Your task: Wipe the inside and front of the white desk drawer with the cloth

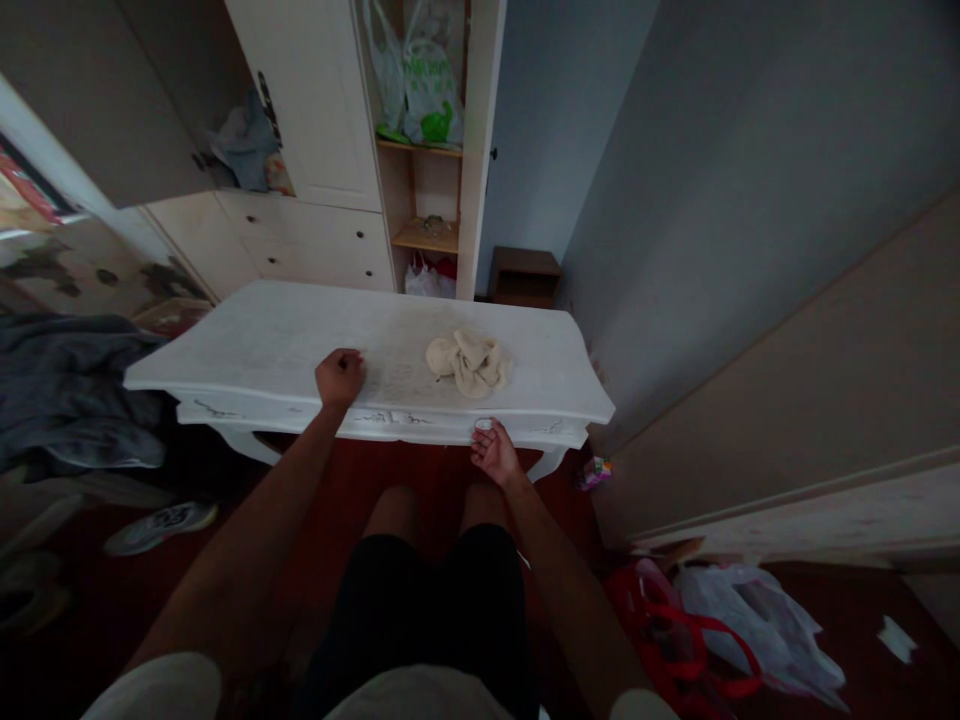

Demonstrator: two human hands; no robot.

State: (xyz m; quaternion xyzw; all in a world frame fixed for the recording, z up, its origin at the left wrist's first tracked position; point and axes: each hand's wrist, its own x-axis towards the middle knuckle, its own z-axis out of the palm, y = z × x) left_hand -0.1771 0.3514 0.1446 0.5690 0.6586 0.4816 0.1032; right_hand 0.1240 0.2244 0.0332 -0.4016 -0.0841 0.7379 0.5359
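Observation:
My left hand is closed in a loose fist at the front of the white table's top. A dark spot shows between its curled fingers; whether that is a small object or a shadow I cannot tell. Lower and to the right, my right hand is at the table's carved front, palm partly up. Its thumb and fingers close around a round white knob on the drawer front. A crumpled beige cloth lies on the tabletop between and beyond my hands, beside a greyish smudged patch.
An open white wardrobe with plastic bags stands behind the table. A small brown cabinet sits in the corner. Dark clothes and a shoe are left; a red bag and white plastic bag lie right.

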